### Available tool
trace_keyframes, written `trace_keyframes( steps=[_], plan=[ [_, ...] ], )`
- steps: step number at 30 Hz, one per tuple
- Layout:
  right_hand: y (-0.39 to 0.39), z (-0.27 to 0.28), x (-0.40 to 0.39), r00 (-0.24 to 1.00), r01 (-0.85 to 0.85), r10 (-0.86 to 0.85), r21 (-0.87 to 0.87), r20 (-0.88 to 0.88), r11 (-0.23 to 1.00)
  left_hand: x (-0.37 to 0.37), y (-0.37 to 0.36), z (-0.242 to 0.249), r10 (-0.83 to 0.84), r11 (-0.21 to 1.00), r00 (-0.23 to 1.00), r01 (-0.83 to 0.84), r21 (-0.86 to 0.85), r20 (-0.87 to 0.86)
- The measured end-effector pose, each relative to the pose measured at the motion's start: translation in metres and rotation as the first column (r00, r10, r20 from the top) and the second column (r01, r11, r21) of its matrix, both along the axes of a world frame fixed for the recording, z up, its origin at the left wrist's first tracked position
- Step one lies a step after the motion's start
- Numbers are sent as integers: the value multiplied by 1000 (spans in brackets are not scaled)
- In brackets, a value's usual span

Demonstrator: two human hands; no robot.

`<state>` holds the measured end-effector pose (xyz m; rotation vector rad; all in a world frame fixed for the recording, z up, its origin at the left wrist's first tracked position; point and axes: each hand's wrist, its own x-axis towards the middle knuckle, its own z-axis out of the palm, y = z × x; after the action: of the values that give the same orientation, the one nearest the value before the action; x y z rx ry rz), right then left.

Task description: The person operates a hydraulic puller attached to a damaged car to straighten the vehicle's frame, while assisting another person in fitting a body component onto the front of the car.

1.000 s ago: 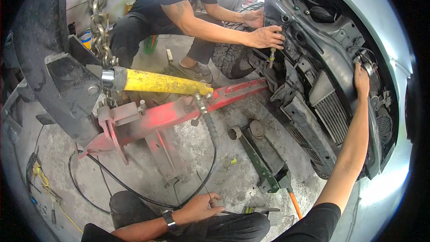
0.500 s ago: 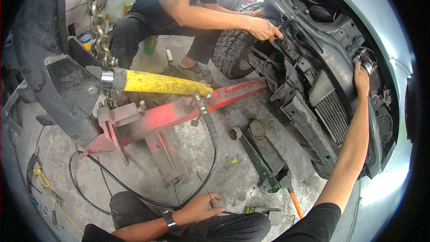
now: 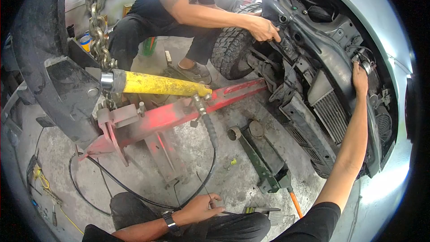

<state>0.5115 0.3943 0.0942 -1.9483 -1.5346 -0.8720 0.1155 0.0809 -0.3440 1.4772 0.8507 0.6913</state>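
My right hand (image 3: 360, 79) reaches up to the car's stripped front end, its fingers on the upper edge of the dark metal crossmember (image 3: 333, 58), beside a round metal part; the fingertips are partly hidden. Below it are the finned radiator (image 3: 330, 114) and a lower grille. My left hand (image 3: 201, 208), with a watch at the wrist, rests over my knee, fingers loosely curled and apart, nothing visible in them. A co-worker crouches across from me, one hand (image 3: 264, 30) at the crossmember's far end, above the tire (image 3: 233, 47).
A red steel beam (image 3: 179, 116) with a yellow hydraulic cylinder (image 3: 163, 83) crosses the middle. A heavy chain (image 3: 99, 31) hangs at left. A green floor jack (image 3: 262, 159) stands below the car. A black hose (image 3: 212, 166) loops across the floor towards my legs.
The co-worker's hand and the front end have shifted very slightly in view. My hands keep the same poses.
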Motion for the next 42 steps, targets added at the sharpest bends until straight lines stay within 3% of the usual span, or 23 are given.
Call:
trace_keyframes(
  steps=[42],
  plan=[
    [-3,-1,-5,1000,4,-4,4,-15,1000,1,-1,3,2,1000,1000,-2,-1,7]
  ],
)
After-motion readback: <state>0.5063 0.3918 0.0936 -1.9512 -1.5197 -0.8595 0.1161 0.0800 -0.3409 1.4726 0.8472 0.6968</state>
